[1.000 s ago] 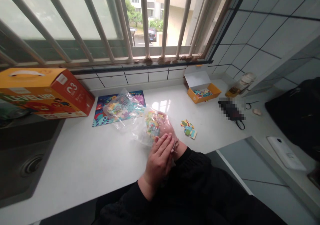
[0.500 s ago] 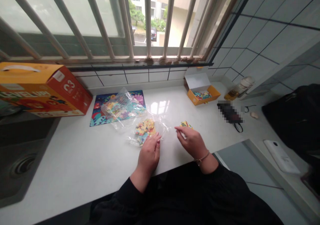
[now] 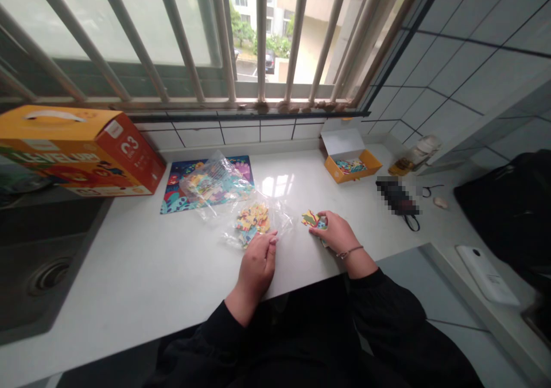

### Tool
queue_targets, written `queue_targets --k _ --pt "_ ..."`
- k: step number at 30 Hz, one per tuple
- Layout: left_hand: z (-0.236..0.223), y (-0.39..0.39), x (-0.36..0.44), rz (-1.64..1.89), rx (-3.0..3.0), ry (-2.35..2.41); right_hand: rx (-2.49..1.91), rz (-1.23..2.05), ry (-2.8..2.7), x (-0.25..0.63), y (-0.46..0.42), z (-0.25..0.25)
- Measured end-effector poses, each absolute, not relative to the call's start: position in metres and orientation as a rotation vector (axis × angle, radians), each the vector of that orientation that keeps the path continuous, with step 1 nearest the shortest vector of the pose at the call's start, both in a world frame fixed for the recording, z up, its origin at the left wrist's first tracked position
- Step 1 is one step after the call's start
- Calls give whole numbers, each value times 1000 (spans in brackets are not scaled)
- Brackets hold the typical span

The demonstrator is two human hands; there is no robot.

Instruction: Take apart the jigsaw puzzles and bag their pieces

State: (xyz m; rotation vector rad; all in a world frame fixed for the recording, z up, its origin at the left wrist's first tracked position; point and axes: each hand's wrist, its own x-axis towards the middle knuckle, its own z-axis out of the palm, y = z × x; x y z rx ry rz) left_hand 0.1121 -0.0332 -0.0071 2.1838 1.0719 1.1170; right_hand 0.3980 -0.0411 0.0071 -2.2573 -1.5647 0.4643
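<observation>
Puzzle pieces (image 3: 310, 218) jut leftward from the right hand's (image 3: 339, 234) half-curled fingers, the left hand's (image 3: 258, 263) bunched at the clear bag (image 3: 282, 213), both grips unclear.

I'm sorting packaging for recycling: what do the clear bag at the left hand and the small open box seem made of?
The clear bag looks like thin, glossy plastic film: it is see-through, creased and catches the light. The small open box seems to be cardboard, orange outside and white inside the lid, judging by its thin folded panels; any coating is hard to tell.
</observation>
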Motion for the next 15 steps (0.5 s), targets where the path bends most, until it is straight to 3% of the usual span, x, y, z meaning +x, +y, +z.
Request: queue_targets --k 9,15 --pt "-6 -34 111 1170 2160 1034 -2101 572 -1327 384 -48 14" --pt "9 -42 111 1273 2170 913 -1552 1453 -1205 346 -49 31"
